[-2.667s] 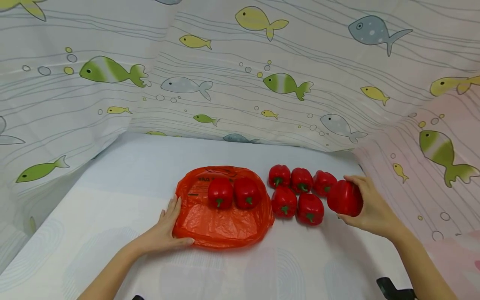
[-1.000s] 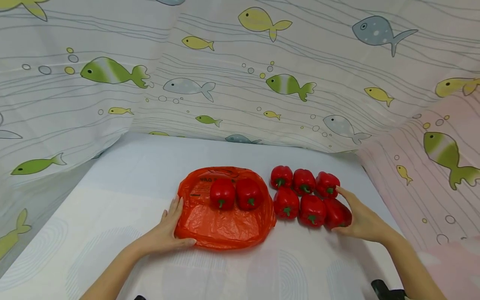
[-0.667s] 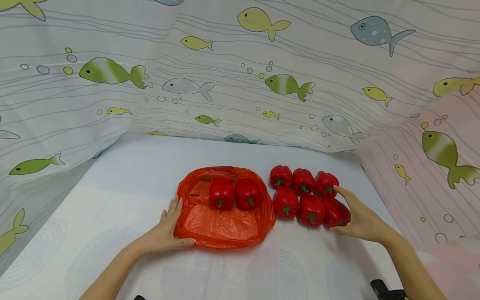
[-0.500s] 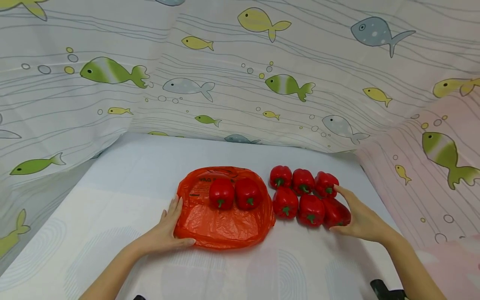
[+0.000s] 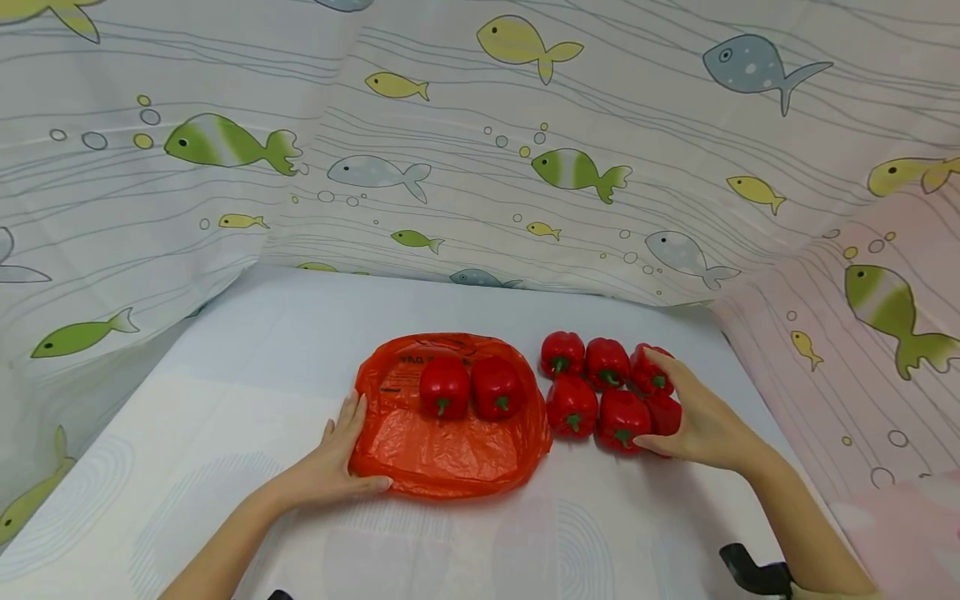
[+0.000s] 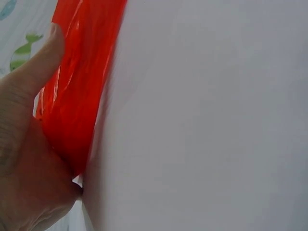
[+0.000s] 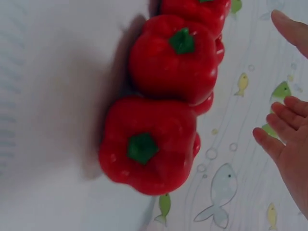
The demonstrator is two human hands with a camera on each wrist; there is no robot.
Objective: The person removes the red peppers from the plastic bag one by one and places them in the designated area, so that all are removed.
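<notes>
An orange plastic bag lies spread with its rim turned up, and two red bell peppers sit in its back half. My left hand rests against the bag's left side, fingers straight and thumb along the front edge; in the left wrist view the palm is beside the orange wall. Over the right end of the pepper group, my right hand has thumb and fingers spread, holding nothing. It partly hides the front row's right-end bell pepper. The right wrist view shows the hand apart from the peppers.
Several more red bell peppers stand close together in two rows, right beside the bag. A white patterned cloth covers the table. Fish-print curtains hang at the back and sides.
The right hand has lowered a bell pepper to the front row's right end and let go of it. It has since shifted slightly left above it. The left hand has stayed put.
</notes>
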